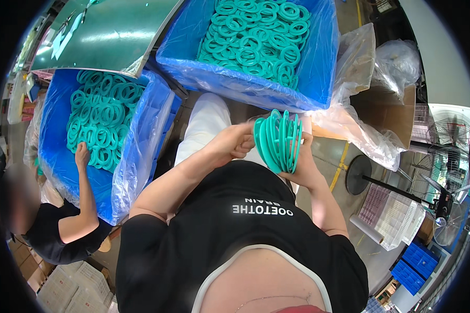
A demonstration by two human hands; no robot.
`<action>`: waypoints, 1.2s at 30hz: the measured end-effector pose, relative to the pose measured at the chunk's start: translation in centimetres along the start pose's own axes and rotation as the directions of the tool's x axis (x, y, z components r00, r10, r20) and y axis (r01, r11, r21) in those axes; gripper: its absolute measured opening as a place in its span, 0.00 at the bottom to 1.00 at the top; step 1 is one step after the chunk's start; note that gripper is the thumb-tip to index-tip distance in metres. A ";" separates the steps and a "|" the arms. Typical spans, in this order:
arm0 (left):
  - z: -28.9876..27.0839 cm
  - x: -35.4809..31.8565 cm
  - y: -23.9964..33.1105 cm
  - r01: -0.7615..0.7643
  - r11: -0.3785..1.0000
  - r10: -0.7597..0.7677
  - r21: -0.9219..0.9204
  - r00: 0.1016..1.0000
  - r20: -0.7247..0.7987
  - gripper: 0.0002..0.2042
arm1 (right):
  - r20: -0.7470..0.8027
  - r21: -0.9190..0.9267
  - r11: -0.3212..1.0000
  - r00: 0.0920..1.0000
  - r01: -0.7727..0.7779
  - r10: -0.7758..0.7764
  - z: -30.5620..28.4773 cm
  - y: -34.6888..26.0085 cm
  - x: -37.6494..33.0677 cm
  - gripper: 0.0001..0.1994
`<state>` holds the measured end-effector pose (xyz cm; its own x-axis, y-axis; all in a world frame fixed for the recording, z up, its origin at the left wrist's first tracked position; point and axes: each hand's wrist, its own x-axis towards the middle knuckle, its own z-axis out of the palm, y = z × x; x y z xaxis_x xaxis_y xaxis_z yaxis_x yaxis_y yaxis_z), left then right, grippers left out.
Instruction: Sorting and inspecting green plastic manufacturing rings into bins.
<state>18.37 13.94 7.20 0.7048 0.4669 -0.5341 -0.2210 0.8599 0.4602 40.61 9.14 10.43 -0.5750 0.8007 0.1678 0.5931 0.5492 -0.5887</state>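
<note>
In front of my waist is a loose stack of flat teal plastic rings, standing on edge and fanned slightly apart. My right hand grips the stack from its right and lower side, the fingers partly hidden behind the rings. Beside the stack's left face, my left hand is closed with curled fingers. Whatever it may pinch is too small or hidden to make out. Beyond my hands, a blue bin lined with clear plastic holds a heap of similar teal rings.
Left of me, a co-worker's hand reaches over a second lined blue bin of teal rings. A green tabletop with tools lies at the upper left. On the right are a cardboard box, fans and pale crates.
</note>
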 end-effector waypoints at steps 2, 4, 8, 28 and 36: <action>-0.2 0.1 -0.2 -0.009 1.000 0.009 -0.030 1.000 0.011 0.15 | 0.065 -0.075 0.997 0.997 -0.034 0.039 0.0 0.1 -0.3 0.24; -0.5 0.0 -0.2 -0.016 0.998 0.017 -0.055 1.000 0.021 0.15 | 0.038 -0.006 0.999 0.998 -0.040 0.040 0.3 0.6 -0.9 0.22; -1.4 -0.2 -0.2 -0.129 0.989 0.131 -0.075 0.991 0.025 0.16 | -0.241 0.844 0.536 0.911 0.026 0.336 1.5 1.4 -1.8 0.16; -0.9 0.3 -1.2 -0.202 -0.098 0.737 0.975 0.643 0.207 0.07 | 0.089 0.988 0.025 0.695 -0.152 0.713 3.4 -1.0 -2.0 0.27; -0.1 0.4 0.3 -0.412 0.857 0.451 0.310 0.890 -0.063 0.11 | -0.136 0.818 -0.204 0.526 0.538 0.840 -5.7 3.8 -2.3 0.19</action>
<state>18.49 14.38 7.08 0.4853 0.8163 -0.3132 -0.2709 0.4810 0.8338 47.40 10.77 12.28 0.2721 0.9147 -0.2988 -0.8915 0.1228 -0.4361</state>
